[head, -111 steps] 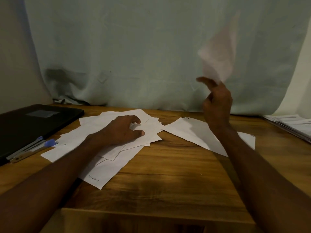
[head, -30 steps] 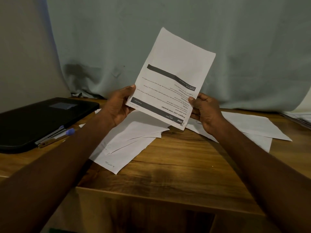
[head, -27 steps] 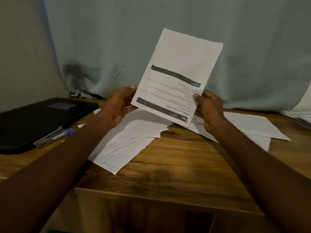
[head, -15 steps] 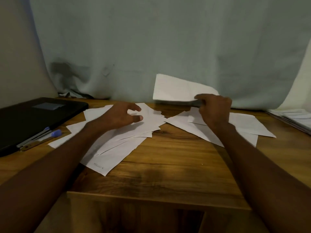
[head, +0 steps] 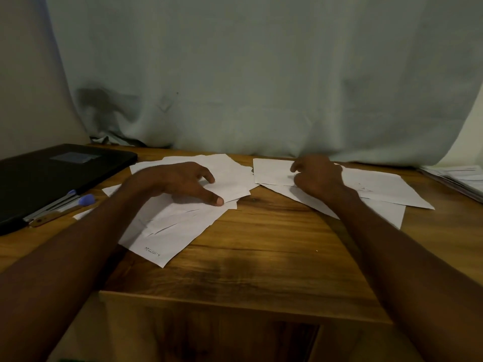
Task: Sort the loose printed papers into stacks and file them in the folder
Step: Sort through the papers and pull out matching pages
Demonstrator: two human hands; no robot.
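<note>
Fingers of the left hand (head: pixel 180 182) are spread loosely on the loose papers (head: pixel 183 218); the right hand (head: pixel 317 176) is curled on the sorted stack (head: pixel 379 189). Folder (head: pixel 52 176) is kept closed on the table (head: pixel 261 257).

the papers (head: pixel 183 220) are white with faint dark print. the folder (head: pixel 52 176) is black with a grey label, the pen (head: pixel 78 202) blue-capped. the table (head: pixel 261 257) is brown woodgrain, the curtain (head: pixel 261 74) pale blue-green.

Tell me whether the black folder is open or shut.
Shut. The black folder lies flat on the table's left side, cover down, no papers showing inside; a pen rests along its near edge.
</note>
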